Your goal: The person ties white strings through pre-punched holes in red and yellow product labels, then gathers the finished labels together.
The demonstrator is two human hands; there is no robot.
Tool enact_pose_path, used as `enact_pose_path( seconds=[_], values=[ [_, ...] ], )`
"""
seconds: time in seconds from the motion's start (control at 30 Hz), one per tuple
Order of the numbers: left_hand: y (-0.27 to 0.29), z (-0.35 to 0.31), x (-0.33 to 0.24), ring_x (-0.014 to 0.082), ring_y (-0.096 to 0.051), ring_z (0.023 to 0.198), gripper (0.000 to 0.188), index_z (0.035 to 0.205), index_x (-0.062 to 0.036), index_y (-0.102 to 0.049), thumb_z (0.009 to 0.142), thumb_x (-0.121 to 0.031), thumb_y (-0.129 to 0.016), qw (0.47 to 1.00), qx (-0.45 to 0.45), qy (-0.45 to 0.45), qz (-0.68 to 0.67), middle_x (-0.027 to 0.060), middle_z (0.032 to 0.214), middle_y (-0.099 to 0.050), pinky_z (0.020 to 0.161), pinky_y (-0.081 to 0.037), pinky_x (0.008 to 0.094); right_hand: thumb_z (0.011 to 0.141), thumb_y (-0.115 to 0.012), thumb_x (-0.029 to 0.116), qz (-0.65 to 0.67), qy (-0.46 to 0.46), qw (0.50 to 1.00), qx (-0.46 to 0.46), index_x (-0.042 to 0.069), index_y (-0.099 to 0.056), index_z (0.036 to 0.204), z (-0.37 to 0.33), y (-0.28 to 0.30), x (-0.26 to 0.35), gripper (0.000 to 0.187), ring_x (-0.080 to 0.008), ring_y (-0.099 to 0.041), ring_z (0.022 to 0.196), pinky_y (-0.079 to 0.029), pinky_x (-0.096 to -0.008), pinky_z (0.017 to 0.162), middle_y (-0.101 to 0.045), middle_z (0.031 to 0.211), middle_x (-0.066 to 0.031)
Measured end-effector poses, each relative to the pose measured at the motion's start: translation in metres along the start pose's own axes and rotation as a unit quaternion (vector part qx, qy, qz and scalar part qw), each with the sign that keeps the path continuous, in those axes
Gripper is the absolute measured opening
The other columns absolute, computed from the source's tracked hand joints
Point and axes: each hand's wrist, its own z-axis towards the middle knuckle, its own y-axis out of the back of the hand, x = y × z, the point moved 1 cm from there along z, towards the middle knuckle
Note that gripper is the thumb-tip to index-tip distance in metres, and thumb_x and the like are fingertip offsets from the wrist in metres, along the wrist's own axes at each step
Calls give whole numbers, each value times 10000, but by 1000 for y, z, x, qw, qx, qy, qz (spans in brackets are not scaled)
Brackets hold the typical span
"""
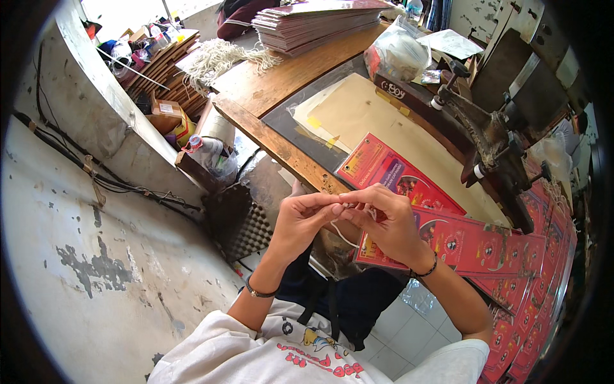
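My left hand (295,219) and my right hand (391,223) meet in front of my body, fingertips almost touching. Both are closed in a pinch on a thin white string (345,238), which loops down below the fingers. Just how the string runs between the fingertips is too small to make out. Under my right hand and wrist lies a long red printed card (470,246) in a clear cover. Another red printed card (409,176) rests on the table just beyond my right hand.
A bundle of white strings (224,61) lies on the wooden table (307,67) beside a tall stack of cards (320,25). Tan sheets (384,118) lie under a dark metal clamp-like machine (480,128). Many red cards (531,320) spread at right. A peeling wall (109,256) stands left.
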Motion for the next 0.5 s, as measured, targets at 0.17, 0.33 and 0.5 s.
enact_pose_path(
  seconds=[0.17, 0.33, 0.5],
  values=[
    [1, 0, -4, 120, -674, 859, 185, 1054, 56, -709, 928, -77, -681, 999, 22, 21, -17, 103, 951, -728, 788, -546, 248, 828, -778, 83, -28, 19, 999, -1, 72, -737, 1008, -1, 2, -3, 185, -119, -608, 713, -469, -252, 580, -685, 840, -45],
    [1, -1, -3, 113, -659, 830, 203, 1053, 48, -714, 922, -106, -698, 998, 27, 40, -27, 85, 923, -724, 768, -528, 239, 833, -772, 86, -72, 70, 995, -22, 84, -733, 963, -1, 3, -5, 136, -160, -619, 744, -487, -267, 565, -687, 831, -45],
    [-2, -2, -7, 113, -655, 831, 216, 1083, 41, -712, 924, -104, -695, 999, 31, 33, -8, 81, 921, -721, 771, -525, 237, 818, -748, 53, -97, 34, 995, -5, 63, -687, 968, -2, 4, -2, 162, -289, -646, 846, -518, -378, 733, -682, 887, -104]
  ],
)
